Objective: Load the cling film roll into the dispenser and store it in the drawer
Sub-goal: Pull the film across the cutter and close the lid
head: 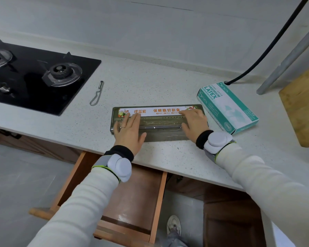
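Drawer (pixel 158 207) open; dispenser (pixel 161 120) under L grip (pixel 130 130), R grip (pixel 194 122), flat.

We have one camera, worn on the head. We look forward and down at the worktop (pixel 150 86) from near and above. Our view is wide and bends at the edges. It reaches the wall (pixel 150 29) behind, the open drawer (pixel 159 202) below and the floor (pixel 16 184).

Grey dispenser (pixel 159 122), teal glove box (pixel 228 107)
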`<state>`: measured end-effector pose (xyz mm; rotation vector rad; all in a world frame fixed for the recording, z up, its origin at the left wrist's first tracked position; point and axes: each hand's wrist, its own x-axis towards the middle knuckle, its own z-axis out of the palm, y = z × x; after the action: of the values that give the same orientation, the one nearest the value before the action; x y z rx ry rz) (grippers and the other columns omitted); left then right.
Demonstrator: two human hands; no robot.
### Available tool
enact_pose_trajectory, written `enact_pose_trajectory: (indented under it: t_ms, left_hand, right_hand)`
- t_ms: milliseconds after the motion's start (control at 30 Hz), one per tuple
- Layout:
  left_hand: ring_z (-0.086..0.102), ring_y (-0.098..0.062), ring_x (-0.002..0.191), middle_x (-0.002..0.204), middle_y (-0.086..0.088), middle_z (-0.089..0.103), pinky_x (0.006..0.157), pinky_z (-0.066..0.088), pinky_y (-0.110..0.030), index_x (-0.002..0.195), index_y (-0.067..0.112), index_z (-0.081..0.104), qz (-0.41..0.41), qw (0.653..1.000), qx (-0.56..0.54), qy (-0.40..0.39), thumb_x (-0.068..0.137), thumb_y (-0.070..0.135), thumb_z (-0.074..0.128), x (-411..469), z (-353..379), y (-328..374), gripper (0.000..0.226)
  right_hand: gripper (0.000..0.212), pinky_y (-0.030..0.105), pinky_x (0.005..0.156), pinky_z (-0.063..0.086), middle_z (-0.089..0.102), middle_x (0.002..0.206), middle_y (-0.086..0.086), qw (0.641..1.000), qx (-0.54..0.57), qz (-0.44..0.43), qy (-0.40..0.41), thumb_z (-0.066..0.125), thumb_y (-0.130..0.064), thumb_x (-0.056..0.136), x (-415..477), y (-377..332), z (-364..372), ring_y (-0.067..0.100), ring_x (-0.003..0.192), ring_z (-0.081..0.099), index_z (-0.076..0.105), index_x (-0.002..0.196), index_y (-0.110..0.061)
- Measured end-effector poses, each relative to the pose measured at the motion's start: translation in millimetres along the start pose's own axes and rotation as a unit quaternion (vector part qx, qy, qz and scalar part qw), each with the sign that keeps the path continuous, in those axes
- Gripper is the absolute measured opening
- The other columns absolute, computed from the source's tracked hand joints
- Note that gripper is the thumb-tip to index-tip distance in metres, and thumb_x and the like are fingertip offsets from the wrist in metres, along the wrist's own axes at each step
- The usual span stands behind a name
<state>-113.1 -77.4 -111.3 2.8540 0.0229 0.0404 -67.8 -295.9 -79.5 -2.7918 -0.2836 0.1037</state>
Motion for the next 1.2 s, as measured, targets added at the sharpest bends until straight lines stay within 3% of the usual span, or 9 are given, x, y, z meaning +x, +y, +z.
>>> enact_pose_trajectory:
  t_ms: [167,333,500,633,733,833,900,1200]
  left_hand:
    - [0.009,-0.034,0.144,0.157,-0.009,0.01,0.114,0.017,-0.052,0.148,0.011,0.016,-0.152,0.985,-0.08,0.016,0.091,0.038,0.05,4.0,-10.3,-8.4,0.071]
    - [0.035,-0.045,0.13,0.147,-0.025,0.026,0.105,0.035,-0.052,0.144,-0.003,0.016,-0.298,0.934,-0.197,-0.008,0.093,0.039,0.048,13.6,-18.1,-26.4,0.074]
    - [0.047,-0.041,0.121,0.137,-0.027,0.04,0.099,0.044,-0.044,0.137,-0.008,0.025,-0.344,0.893,-0.286,-0.042,0.094,0.043,0.045,16.8,-15.6,-39.3,0.069]
    - [0.056,-0.037,0.112,0.128,-0.019,0.048,0.094,0.05,-0.049,0.134,-0.004,0.028,-0.359,0.844,-0.393,-0.066,0.094,0.044,0.045,18.9,-11.0,-42.9,0.065]
    - [0.062,-0.037,0.101,0.127,-0.017,0.049,0.085,0.054,-0.044,0.135,0.0,0.029,-0.37,0.809,-0.453,-0.057,0.094,0.042,0.045,25.7,-12.0,-42.2,0.06]
    - [0.062,-0.037,0.097,0.12,-0.021,0.052,0.09,0.052,-0.045,0.134,-0.004,0.03,-0.369,0.825,-0.426,-0.043,0.095,0.044,0.043,34.9,-14.9,-46.7,0.063]
    - [0.059,-0.039,0.107,0.126,-0.024,0.051,0.097,0.048,-0.048,0.137,-0.005,0.028,-0.373,0.838,-0.397,-0.034,0.095,0.046,0.041,41.8,-17.2,-54.0,0.067]
    - [0.05,-0.04,0.121,0.138,-0.024,0.043,0.102,0.044,-0.047,0.14,-0.005,0.024,-0.377,0.835,-0.4,-0.006,0.093,0.05,0.042,72.8,-25.1,-68.0,0.074]
  right_hand:
    - [0.044,0.037,0.109,0.025,0.04,0.143,0.008,0.999,-0.021,0.034,0.002,0.047,-0.022,0.093,8.1,6.2,-1.8,0.031,0.133,0.03,0.042,0.136,-0.015]
    - [0.045,0.041,0.106,0.032,0.037,0.142,0.013,0.993,-0.013,0.112,0.013,0.048,-0.029,0.093,16.2,12.6,-6.9,0.037,0.125,0.038,0.043,0.135,-0.013]
    - [0.046,0.042,0.105,0.037,0.038,0.141,0.015,0.989,0.023,0.143,0.0,0.047,-0.034,0.095,22.4,14.8,-9.6,0.037,0.123,0.043,0.043,0.134,-0.01]
    - [0.05,0.039,0.106,0.036,0.038,0.141,0.017,0.987,0.038,0.154,-0.012,0.046,-0.033,0.096,29.2,15.0,-10.8,0.035,0.125,0.043,0.038,0.138,-0.008]
    - [0.054,0.041,0.107,0.036,0.037,0.143,0.019,0.984,0.047,0.169,-0.018,0.044,-0.035,0.096,34.5,14.5,-13.2,0.035,0.128,0.042,0.032,0.142,-0.008]
    - [0.056,0.04,0.107,0.036,0.042,0.142,0.018,0.984,0.04,0.171,-0.023,0.041,-0.039,0.097,38.8,11.9,-14.5,0.034,0.127,0.044,0.03,0.143,-0.009]
    - [0.056,0.039,0.105,0.037,0.044,0.141,0.018,0.985,0.049,0.165,-0.029,0.04,-0.04,0.097,41.6,7.8,-13.7,0.034,0.126,0.045,0.029,0.144,-0.01]
    - [0.053,0.042,0.1,0.041,0.047,0.133,0.02,0.986,0.018,0.16,-0.039,0.037,-0.043,0.097,52.5,-2.5,-7.2,0.036,0.118,0.049,0.036,0.138,-0.01]
